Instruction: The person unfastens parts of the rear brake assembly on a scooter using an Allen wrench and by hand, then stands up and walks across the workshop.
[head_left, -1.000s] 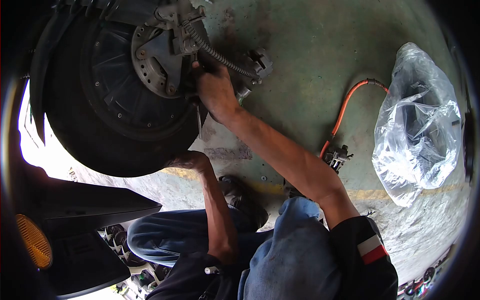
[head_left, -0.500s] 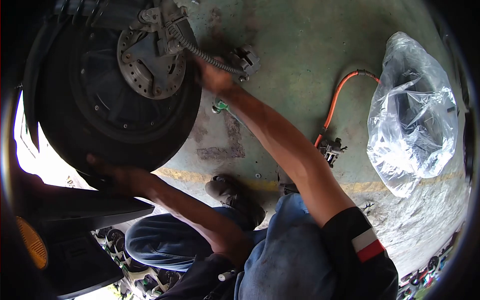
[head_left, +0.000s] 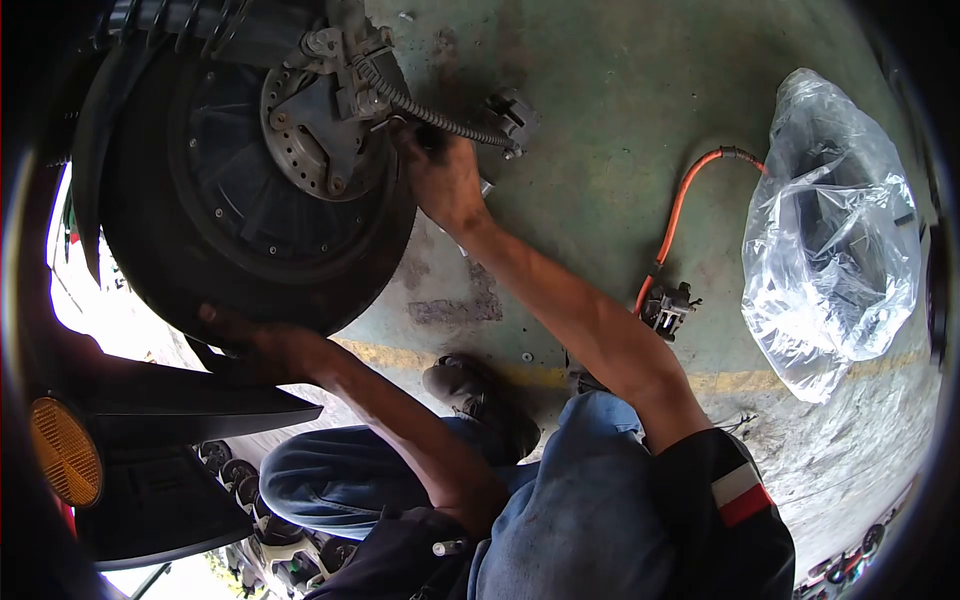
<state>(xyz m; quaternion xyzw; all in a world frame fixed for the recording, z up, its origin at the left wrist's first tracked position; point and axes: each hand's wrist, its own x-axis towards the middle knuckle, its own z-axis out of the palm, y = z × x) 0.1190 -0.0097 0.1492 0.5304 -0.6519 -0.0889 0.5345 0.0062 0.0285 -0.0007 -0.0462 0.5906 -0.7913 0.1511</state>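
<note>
A person crouches beside a large black wheel [head_left: 250, 140], which stands at the upper left of the head view, mounted on a vehicle. The right hand [head_left: 442, 182] is raised at the wheel's right side, just beside the perforated brake disc [head_left: 305, 180] and beneath the grey corrugated hose [head_left: 410, 106]. Its fingers are bent near a small bright metal rod [head_left: 387, 124], but whether they grasp it cannot be told. The left hand [head_left: 275, 352] lies in shadow at the lower edge of the tyre [head_left: 345, 285], thumb held apart; how the other fingers stand, or whether they grasp the rubber, cannot be made out. Right under this hand runs a pointed black panel [head_left: 190, 408], with a round orange reflector [head_left: 66, 452] farther down at the left.

A dark metal block [head_left: 515, 120] sits by the far end of the corrugated hose, to the right of the right hand. Well apart from both hands, an orange hose [head_left: 680, 210] curves over the green floor [head_left: 610, 90] between a metal fitting [head_left: 668, 311] and a clear plastic bag [head_left: 835, 240] with something dark inside. A dark shoe [head_left: 478, 395] rests near the yellow line [head_left: 720, 381], below blue jeans [head_left: 575, 500]
</note>
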